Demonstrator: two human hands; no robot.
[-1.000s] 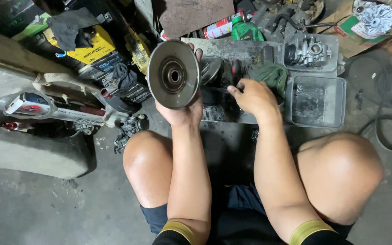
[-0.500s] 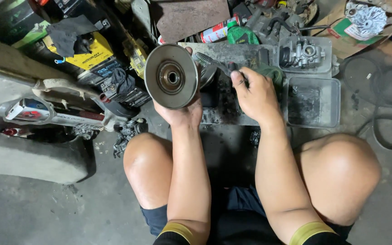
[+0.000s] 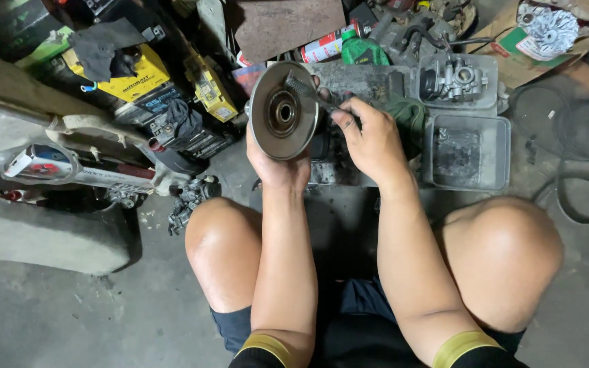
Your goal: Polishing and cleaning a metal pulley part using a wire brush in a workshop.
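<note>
Grey metal fills my left hand [image 3: 277,160]: a round pulley disc [image 3: 283,110] with a dark hub hole at its middle, held upright by its lower edge with my fingers curled behind it, its face turned toward me. It sits above my left knee, in front of the clutter on the floor. My right hand [image 3: 371,140] is closed around the handle of a small brush [image 3: 306,90], whose dark bristle end lies against the upper right part of the disc face.

Just behind the disc lies a grimy metal tray [image 3: 349,82], and to the right of my right hand sits a clear plastic box [image 3: 468,151] holding dark residue. Above that box rests a carburettor [image 3: 459,78] in another shallow tray. A green rag [image 3: 409,114] is bunched just beside my right hand. Off to the left are yellow batteries [image 3: 131,78] with a black cloth draped over one, and a red-and-white spray can [image 3: 327,46] lies farther back. A black rubber belt [image 3: 581,197] curls on the concrete floor [image 3: 103,313] at the right.
</note>
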